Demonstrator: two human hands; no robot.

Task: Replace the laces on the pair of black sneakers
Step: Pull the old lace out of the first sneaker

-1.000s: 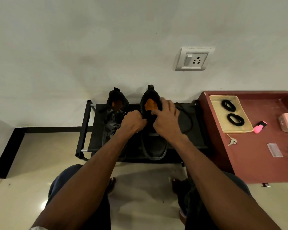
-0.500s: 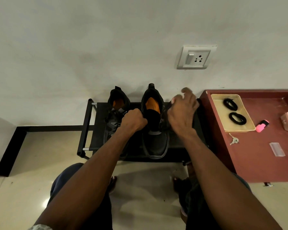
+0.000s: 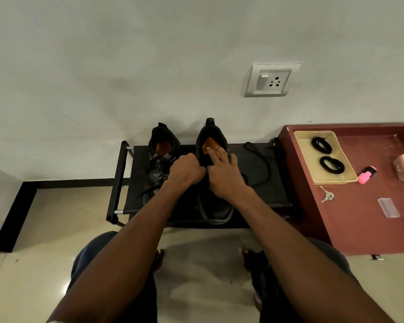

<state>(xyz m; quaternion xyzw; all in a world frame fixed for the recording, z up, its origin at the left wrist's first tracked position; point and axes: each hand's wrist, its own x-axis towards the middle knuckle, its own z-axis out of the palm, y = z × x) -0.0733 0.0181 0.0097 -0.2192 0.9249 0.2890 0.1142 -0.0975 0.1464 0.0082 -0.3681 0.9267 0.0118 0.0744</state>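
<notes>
So the right hand is back on the right sneaker in the middle of the frame. Half a second ago it was swung out to the right with fingers lifted, looks like it was pulling the old lace free, and now its fingers are spread over the tongue and reach into the orange-lined opening. Whether it's actually pinching anything under there, can't tell. The left hand hasn't budged, it's curled in a fist around the inner edge of that same shoe's collar, holding it steady. There's a loose black lace lying on the shoe rack just right of the shoe, so the guess is that one's out, or nearly. The left sneaker beside it still has its laces in, ends trailing toward the lower left. The new laces, two coiled black bundles, sit untouched in the tan tray on the red table at the right. So probably one shoe stripped, nothing relaced yet.
</notes>
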